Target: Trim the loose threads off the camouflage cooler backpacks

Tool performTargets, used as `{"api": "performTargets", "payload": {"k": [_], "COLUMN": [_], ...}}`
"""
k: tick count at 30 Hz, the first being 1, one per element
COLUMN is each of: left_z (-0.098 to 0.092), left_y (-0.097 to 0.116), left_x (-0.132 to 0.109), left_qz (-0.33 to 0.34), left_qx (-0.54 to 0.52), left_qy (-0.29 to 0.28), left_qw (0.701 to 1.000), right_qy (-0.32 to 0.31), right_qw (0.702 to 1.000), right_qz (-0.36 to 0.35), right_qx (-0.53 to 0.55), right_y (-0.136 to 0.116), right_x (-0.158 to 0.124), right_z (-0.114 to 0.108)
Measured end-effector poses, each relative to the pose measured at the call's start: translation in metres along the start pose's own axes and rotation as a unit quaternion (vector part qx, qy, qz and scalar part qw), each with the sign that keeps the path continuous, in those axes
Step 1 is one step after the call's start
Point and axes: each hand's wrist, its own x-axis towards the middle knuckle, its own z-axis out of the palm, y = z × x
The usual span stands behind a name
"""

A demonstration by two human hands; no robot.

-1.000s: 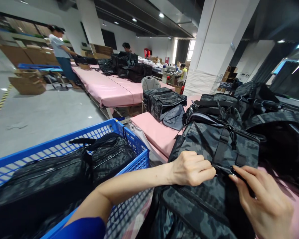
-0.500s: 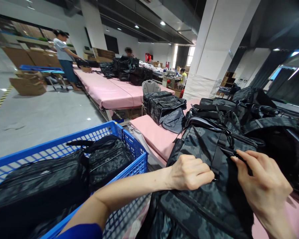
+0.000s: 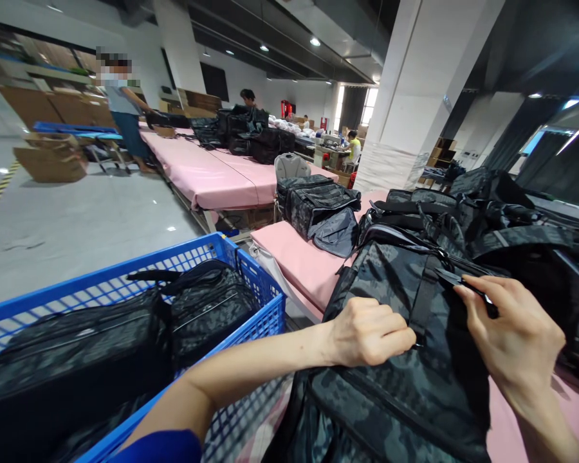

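A dark camouflage bag [image 3: 390, 386] lies in front of me on the pink table [image 3: 303, 260]. My left hand [image 3: 369, 331] is closed in a fist on the bag's top, gripping the fabric by a vertical black strap [image 3: 422, 308]. My right hand [image 3: 511, 337] pinches a black zipper pull [image 3: 463, 283] on the bag's upper right, fingers pressed together.
A blue plastic crate [image 3: 251, 276] at my left holds black bags [image 3: 125, 341]. More camouflage bags [image 3: 318, 202] are piled behind and to the right. Long pink tables [image 3: 207, 173] run back, where other people stand working. A white pillar [image 3: 410, 96] rises behind the table.
My right hand has drawn the zipper pull up and to the right along the bag. My left hand has stayed clenched in place on the bag.
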Motion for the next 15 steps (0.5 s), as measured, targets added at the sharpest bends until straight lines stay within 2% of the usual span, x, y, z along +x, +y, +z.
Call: {"api": "performTargets", "payload": {"k": [3, 7, 12, 14, 15], "left_z": [-0.001, 0.0, 0.002, -0.003, -0.008], "left_y": [-0.001, 0.0, 0.001, -0.008, -0.016], "left_x": [0.001, 0.0, -0.001, -0.001, -0.002], "left_qz": [-0.004, -0.006, -0.006, -0.031, -0.064], "left_qx": [0.003, -0.002, -0.008, -0.031, -0.049], "left_qy": [0.01, 0.03, -0.01, -0.014, -0.01], "left_qw": [1.0, 1.0, 1.0, 0.999, 0.997], "right_qy": [0.004, -0.011, -0.028, -0.03, -0.03], "right_qw": [1.0, 0.998, 0.999, 0.997, 0.994], "right_qz": [-0.004, 0.033, 0.02, 0.028, 0.038], "right_qx": [0.007, 0.049, 0.035, 0.072, 0.095], "right_y": [0.002, 0.004, 0.005, 0.01, 0.014], "right_x": [0.002, 0.004, 0.006, 0.002, -0.001], "right_z": [0.0, -0.003, 0.002, 0.0, -0.003]}}
